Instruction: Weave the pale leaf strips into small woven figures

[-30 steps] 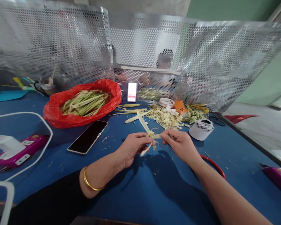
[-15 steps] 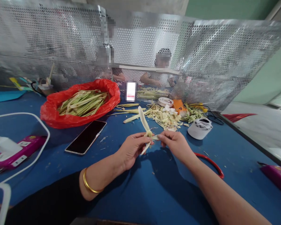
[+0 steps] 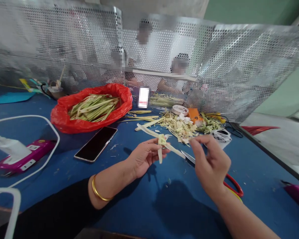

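My left hand [image 3: 148, 154] is closed around a small knot woven from pale plant strips [image 3: 162, 140], pinched at the fingertips above the blue table. Strip ends stick out from the knot to the upper left, downward and to the lower right. My right hand [image 3: 210, 162] is raised to the right of it, apart from the knot, with thumb and forefinger pressed together. Whatever may be between those fingertips is too small to make out. Scissors [image 3: 188, 157] with red handles lie beneath my right hand, which hides their middle.
A red plastic bag [image 3: 92, 124] of green strips stands left, behind a phone [image 3: 96, 145]. A heap of cut scraps [image 3: 179, 127], a tape roll [image 3: 180, 110] and a white container [image 3: 221, 137] are at back right. A perforated metal screen [image 3: 159, 43] separates people opposite; a purple power strip [image 3: 27, 156] lies left.
My right hand has come away from the knot, moving right and nearer to me. The knot has turned in my left hand, and the scissors' blades now show. The view has shifted slightly.
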Motion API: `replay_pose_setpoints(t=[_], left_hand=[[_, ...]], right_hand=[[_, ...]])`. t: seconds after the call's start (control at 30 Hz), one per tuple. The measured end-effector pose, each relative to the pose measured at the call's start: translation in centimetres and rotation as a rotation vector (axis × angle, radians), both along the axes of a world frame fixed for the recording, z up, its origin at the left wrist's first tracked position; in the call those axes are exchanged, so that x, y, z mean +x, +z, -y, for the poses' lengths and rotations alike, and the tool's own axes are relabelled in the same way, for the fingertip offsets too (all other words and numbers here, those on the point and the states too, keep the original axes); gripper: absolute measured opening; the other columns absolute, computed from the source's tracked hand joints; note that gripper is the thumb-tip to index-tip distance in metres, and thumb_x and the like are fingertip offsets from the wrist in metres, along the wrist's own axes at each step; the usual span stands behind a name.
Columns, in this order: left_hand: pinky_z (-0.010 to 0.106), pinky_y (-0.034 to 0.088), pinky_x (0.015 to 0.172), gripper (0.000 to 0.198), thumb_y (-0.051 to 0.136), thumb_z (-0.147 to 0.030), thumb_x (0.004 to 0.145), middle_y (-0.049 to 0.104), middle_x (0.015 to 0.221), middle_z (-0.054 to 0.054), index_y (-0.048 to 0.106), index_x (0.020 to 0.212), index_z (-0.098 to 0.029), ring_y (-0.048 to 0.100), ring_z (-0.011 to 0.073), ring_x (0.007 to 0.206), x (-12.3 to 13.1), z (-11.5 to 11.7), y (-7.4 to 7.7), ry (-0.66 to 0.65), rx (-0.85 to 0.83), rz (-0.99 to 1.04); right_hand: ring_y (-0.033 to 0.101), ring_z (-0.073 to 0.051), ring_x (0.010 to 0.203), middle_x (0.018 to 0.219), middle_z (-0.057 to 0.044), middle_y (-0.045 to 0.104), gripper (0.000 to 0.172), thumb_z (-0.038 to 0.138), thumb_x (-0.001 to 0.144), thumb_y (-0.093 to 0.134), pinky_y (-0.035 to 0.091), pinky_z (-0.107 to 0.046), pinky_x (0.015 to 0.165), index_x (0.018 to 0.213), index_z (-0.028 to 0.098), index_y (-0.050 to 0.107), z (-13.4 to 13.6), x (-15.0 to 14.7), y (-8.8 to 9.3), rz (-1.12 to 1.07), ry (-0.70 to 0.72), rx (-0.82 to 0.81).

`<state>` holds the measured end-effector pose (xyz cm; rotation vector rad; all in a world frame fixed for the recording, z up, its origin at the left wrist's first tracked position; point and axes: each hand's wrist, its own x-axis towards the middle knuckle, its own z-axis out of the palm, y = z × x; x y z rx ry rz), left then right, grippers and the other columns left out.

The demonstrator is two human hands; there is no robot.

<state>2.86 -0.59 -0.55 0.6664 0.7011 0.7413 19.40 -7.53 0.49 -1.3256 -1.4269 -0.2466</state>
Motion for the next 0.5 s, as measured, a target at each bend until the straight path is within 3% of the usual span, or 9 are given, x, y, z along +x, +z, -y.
replay_pose_setpoints(t=[0.1,0.2,0.3,0.5], left_hand=[[0.023,0.054,0.074,0.028,0.064,-0.002,0.07,0.073,0.092,0.009,0.069,0.095,-0.012,0.07,0.0159,0.079,0.1,0.0,-0.3,0.027,0.056,0.027],[0.022,0.053,0.074,0.022,0.067,-0.005,0.07,0.073,0.09,0.008,0.07,0.091,-0.012,0.069,0.0141,0.078,0.3,0.1,-0.7,0.059,0.086,0.04],[0.019,0.051,0.07,0.02,0.071,-0.008,0.07,0.073,0.088,0.007,0.071,0.089,-0.013,0.067,0.0112,0.073,0.5,0.2,-1.0,0.076,0.076,0.031],[0.019,0.051,0.069,0.026,0.079,-0.012,0.063,0.073,0.088,0.007,0.072,0.089,-0.013,0.065,0.0107,0.071,0.6,0.4,-1.4,0.069,0.078,-0.017]], right_hand=[[0.056,-0.019,0.064,0.068,-0.003,0.063,0.008,0.024,0.087,0.058,0.037,-0.037,0.072,0.079,0.023,0.06,1.1,-1.5,0.0,0.473,0.115,-0.015],[0.053,-0.021,0.066,0.066,-0.005,0.062,0.018,0.035,0.087,0.058,0.031,-0.038,0.071,0.078,0.019,0.062,0.7,-2.6,-1.0,0.767,0.037,-0.177],[0.052,-0.022,0.069,0.07,-0.007,0.062,0.026,0.037,0.09,0.054,0.028,-0.038,0.07,0.077,0.017,0.062,-0.1,-3.2,-2.1,0.841,-0.028,-0.275],[0.05,-0.019,0.065,0.069,-0.005,0.06,0.019,0.015,0.09,0.047,0.026,-0.036,0.068,0.075,0.017,0.059,-0.4,-3.4,-2.7,0.754,-0.004,-0.331]])
